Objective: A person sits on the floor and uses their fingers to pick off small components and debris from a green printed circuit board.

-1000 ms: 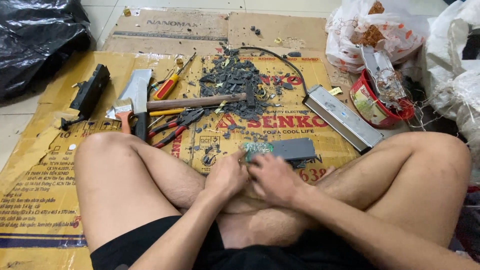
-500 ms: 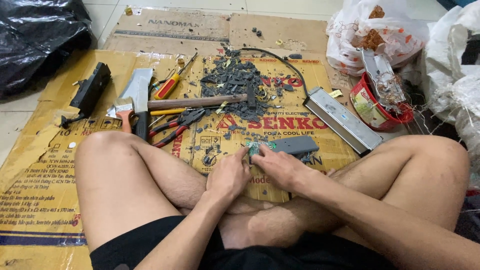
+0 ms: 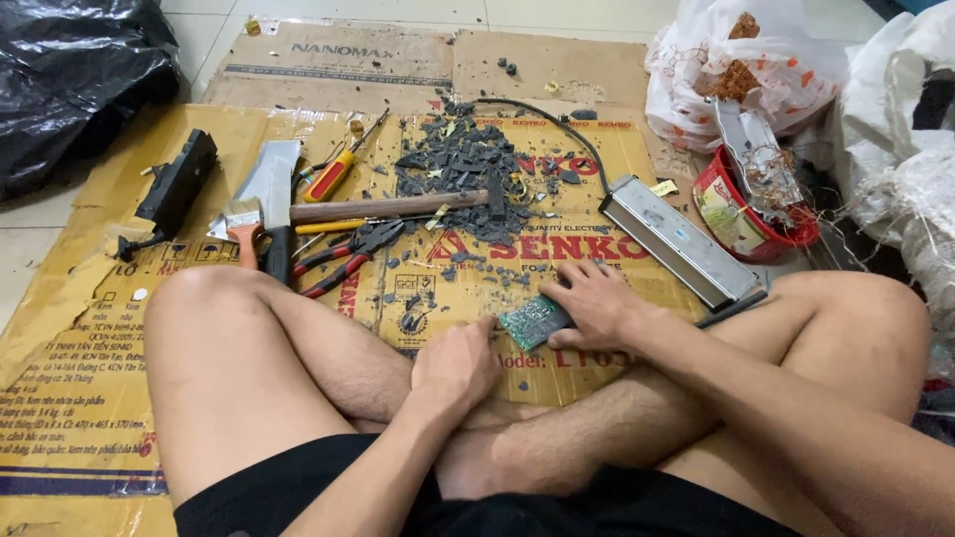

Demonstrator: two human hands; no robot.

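Flattened cardboard (image 3: 90,398) was spread over a tiled floor (image 3: 40,254). A green circuit board (image 3: 532,321) was gripped by the right hand (image 3: 597,308); the left hand (image 3: 455,363), apparently clenched, touched it.

Flattened printed yellow-brown cardboard cartons (image 3: 90,328) are lying underfoot. A red labelled round tub (image 3: 741,214) is sitting right, before a white plastic bag (image 3: 756,70).

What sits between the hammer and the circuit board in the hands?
In the head view, scattered dark fragments on bare cardboard lie between the hammer and the circuit board.
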